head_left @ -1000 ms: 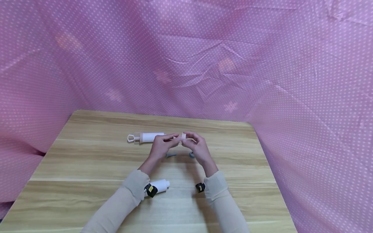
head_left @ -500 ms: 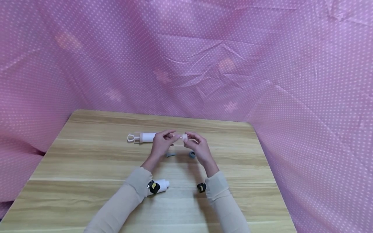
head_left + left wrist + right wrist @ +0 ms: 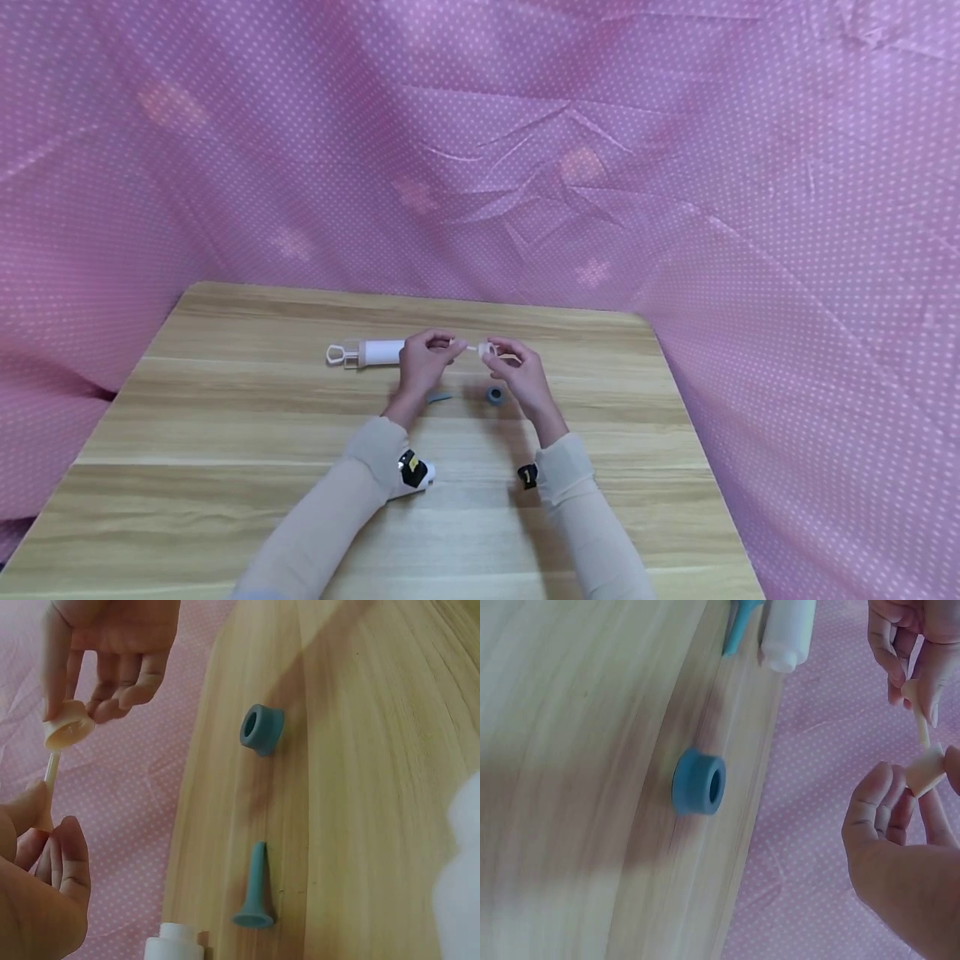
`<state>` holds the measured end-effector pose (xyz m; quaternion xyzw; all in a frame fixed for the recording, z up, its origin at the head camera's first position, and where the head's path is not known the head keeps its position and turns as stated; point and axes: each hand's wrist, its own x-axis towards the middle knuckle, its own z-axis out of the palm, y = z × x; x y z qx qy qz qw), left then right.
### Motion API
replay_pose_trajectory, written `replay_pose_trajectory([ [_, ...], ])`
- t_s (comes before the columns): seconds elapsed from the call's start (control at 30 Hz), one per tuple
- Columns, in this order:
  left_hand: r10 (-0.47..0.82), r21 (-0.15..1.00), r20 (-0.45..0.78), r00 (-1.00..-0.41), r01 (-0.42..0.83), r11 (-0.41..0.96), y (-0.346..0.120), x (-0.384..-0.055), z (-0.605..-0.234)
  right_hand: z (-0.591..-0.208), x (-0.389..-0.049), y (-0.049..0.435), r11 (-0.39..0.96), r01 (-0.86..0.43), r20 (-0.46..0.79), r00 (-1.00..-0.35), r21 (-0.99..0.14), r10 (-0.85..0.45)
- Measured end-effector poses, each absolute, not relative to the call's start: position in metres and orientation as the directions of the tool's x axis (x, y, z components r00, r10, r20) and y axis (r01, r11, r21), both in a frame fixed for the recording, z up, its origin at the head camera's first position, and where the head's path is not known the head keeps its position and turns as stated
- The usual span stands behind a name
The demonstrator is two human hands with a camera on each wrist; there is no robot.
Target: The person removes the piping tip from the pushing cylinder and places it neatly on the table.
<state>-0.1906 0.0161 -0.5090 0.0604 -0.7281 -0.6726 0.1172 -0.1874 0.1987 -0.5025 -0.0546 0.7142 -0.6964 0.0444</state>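
Observation:
In the head view my left hand pinches a thin cream-coloured stick by its wider end. My right hand holds a round, hollow cream cap between thumb and fingers. The free end of the stick points at the cap; whether it touches or enters it I cannot tell. Both pieces are held above the table. Below them on the wood lie a blue-green stepped ring and a blue-green narrow piece with a flared end.
Behind my left hand lies a white tube with a looped handle at its left end. A white bottle-like piece lies partly hidden under my left wrist. Pink dotted cloth hangs around the wooden table.
Both hands have shifted slightly right. The cap has moved right, away from my left fingers, and now tilts to show its opening; more of the stick shows between the hands.

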Motion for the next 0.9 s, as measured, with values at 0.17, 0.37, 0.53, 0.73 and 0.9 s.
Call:
replay_pose_trajectory([
  [0.17, -0.284, 0.995, 0.069, -0.956, 0.047, 0.083, 0.021, -0.198, -0.514, -0.504, -0.194, 0.201, 0.084, -0.024, 0.01, -0.987, -0.996, -0.162],
  [0.37, -0.341, 0.994, 0.04, -0.939, 0.004, 0.105, 0.024, -0.209, -0.52, -0.511, -0.199, 0.202, 0.146, -0.066, 0.05, -0.992, -0.987, -0.112],
  [0.53, -0.368, 0.991, 0.024, -0.93, -0.025, 0.129, 0.028, -0.216, -0.526, -0.519, -0.206, 0.201, 0.166, -0.058, 0.045, -0.996, -0.984, -0.078],
  [0.73, -0.383, 0.991, 0.045, -0.923, -0.007, 0.133, 0.032, -0.22, -0.534, -0.527, -0.212, 0.2, 0.163, -0.062, 0.054, -0.997, -0.985, -0.049],
  [0.9, -0.406, 0.995, 0.057, -0.912, 0.016, 0.103, 0.034, -0.222, -0.537, -0.533, -0.218, 0.201, 0.167, -0.06, 0.058, -0.998, -0.984, -0.019],
])
